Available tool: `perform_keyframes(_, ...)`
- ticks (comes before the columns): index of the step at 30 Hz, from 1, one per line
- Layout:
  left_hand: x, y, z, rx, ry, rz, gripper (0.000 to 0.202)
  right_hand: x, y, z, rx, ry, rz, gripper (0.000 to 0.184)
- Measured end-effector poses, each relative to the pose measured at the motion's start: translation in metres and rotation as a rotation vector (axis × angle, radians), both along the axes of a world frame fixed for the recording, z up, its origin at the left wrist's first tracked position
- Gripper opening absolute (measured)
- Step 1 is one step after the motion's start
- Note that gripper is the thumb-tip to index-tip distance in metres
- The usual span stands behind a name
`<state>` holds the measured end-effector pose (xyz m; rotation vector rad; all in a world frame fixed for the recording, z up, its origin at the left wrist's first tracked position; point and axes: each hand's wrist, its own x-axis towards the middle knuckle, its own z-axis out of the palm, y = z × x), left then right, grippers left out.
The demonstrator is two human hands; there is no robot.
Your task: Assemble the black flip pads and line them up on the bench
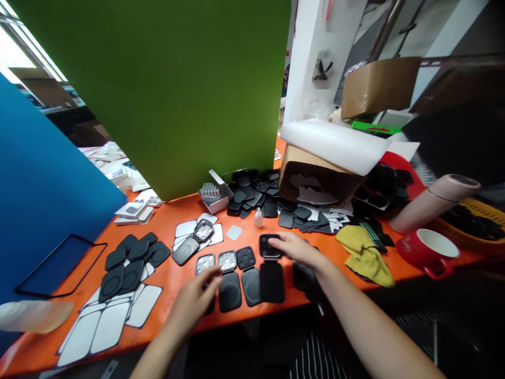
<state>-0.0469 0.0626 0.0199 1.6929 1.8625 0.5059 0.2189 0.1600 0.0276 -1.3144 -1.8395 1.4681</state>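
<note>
A row of unfolded black hinged cases lies near the table's front edge. My right hand (294,247) grips the upper half of the rightmost one, a black hinged case (272,281), thumb on top. My left hand (193,300) hovers over the leftmost case (205,262) and partly hides it; its fingers are bent and apart, with nothing visible between them. Beside it lies a case with a pale, shiny upper half (227,260) and a dark lower panel. Another dark case (251,287) lies between that one and my right hand.
Black pads (138,250) and white rounded sheets (112,323) lie to the left. A small white bottle (258,218) stands mid-table before a heap of black pieces (252,195). Rightward are a yellow cloth (365,252), red mug (422,251) and pink flask (434,205). A green partition (189,95) rises behind.
</note>
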Motion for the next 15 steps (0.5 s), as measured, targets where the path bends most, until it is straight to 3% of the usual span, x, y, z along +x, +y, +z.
perform_keyframes(3,-0.05,0.036,-0.003,0.059,0.225,0.181,0.044,0.019,0.02,-0.015,0.025,-0.18,-0.072,0.027)
perform_keyframes(6,-0.08,0.069,-0.009,0.041,0.354,0.205,0.053,0.012,0.023,-0.03,0.117,-0.272,-0.148,0.023)
perform_keyframes(11,-0.09,0.091,-0.016,0.029,0.473,0.195,0.057,-0.002,0.011,-0.036,0.307,-0.33,-0.266,0.033)
perform_keyframes(15,-0.094,0.083,0.001,0.068,0.46,0.232,0.048,0.0,-0.003,-0.02,0.353,-0.331,-0.308,0.026)
